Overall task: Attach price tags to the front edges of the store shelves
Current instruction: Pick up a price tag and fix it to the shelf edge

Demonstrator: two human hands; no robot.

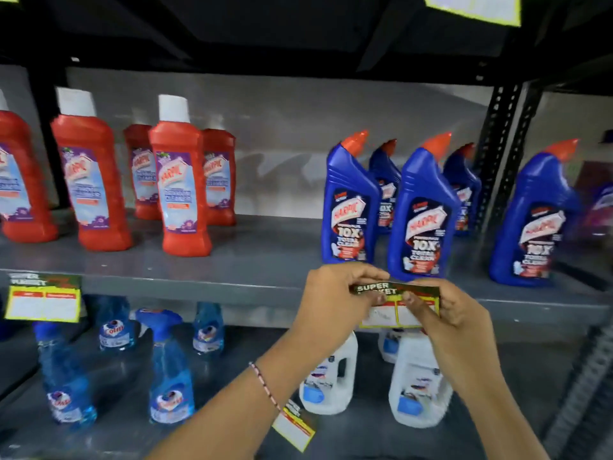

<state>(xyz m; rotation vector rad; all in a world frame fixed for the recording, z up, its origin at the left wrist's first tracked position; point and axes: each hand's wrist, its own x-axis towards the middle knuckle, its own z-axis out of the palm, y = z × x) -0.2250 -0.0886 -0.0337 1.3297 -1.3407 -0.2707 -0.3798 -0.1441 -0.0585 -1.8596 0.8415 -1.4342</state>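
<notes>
I hold a price tag (391, 305), dark at the top with "SUPER MARKET" and yellow-edged white boxes below, against the grey front edge of the shelf (212, 288), just below the blue bottles. My left hand (331, 303) pinches its top left corner. My right hand (444, 313) grips its right side, thumb across the face. Another tag (43, 298) hangs on the same shelf edge at the far left. A third tag (295, 429) shows below my left forearm; what holds it is hidden.
Red Harpic bottles (180, 180) stand on the shelf at left, blue Harpic bottles (421, 210) at right. Below are blue spray bottles (170, 376) and white jugs (418, 383). A black perforated upright (497, 151) rises at right. A yellow-edged tag (474, 8) hangs above.
</notes>
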